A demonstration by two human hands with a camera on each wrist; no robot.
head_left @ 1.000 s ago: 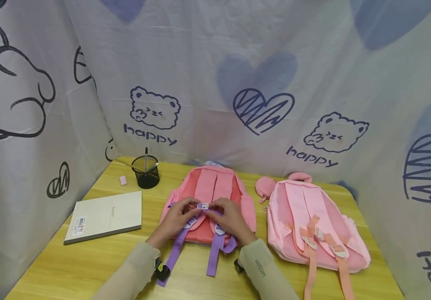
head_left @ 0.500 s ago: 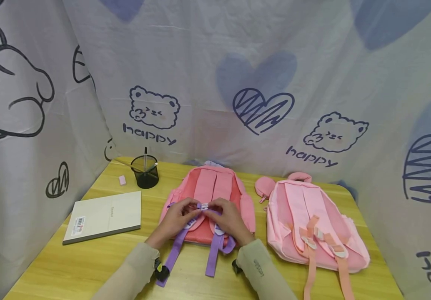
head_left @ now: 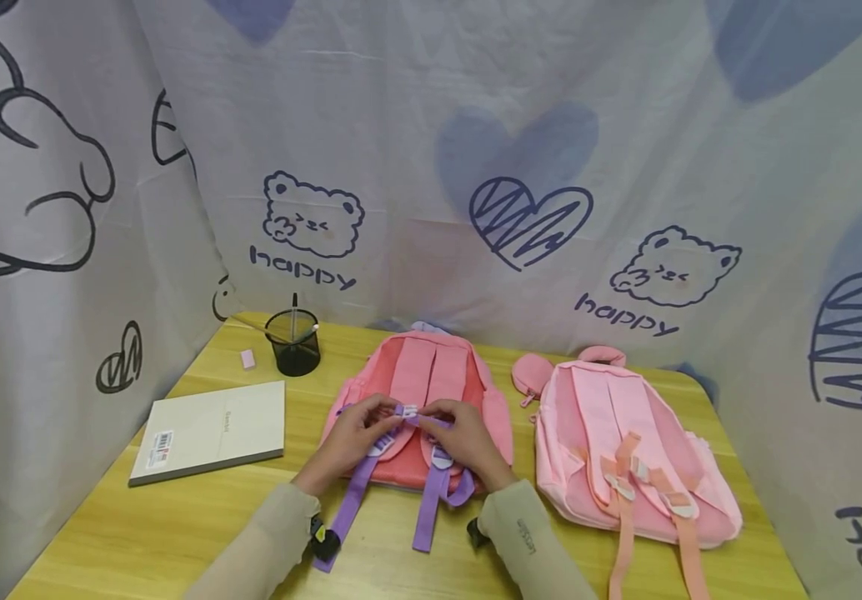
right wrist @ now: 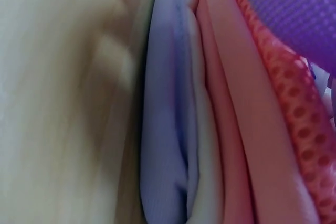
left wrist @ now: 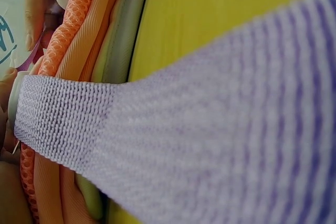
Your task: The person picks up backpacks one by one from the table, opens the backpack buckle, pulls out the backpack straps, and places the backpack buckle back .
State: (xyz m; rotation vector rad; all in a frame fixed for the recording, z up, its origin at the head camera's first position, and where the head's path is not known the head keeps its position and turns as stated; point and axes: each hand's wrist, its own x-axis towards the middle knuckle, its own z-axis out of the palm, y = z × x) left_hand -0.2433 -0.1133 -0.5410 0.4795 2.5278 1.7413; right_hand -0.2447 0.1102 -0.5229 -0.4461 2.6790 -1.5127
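I see both hands, left [head_left: 356, 433] and right [head_left: 461, 435], fingers pinched on the buckle [head_left: 406, 411] at the coral backpack's [head_left: 419, 375] 6 o'clock, worktop centre; the small clasp may slip if grip loosens.

Both arms wear long, pale beige sleeves of soft fabric. The right sleeve [head_left: 528, 533] carries a small dark printed marking near the cuff. A black wrist device [head_left: 323, 542] sits under the left cuff, another [head_left: 477, 533] under the right.

notebook [head_left: 209, 430] left | mesh pen cup [head_left: 295, 342] behind it | eraser [head_left: 247, 359] | light pink backpack [head_left: 629, 442] right
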